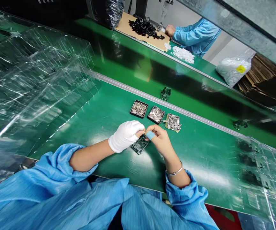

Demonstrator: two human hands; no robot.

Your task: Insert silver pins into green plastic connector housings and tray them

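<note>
Between the board (139, 146) and the near edge of the worktop (200, 153) there was a strip of green surface; a wider one reached toward the clear tray (268, 179) at the right end. Two dishes (137, 115) and a heap (173, 122) stood near the far edge. The gloved left hand (125, 135) and the right hand (160, 139) met at the board's far side, fingers bent, tips close; what each gripped, I could not tell.

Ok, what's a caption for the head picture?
The left hand, gloved in white, and the right hand are close together at a dark part, near three piles of shiny bits.
</note>
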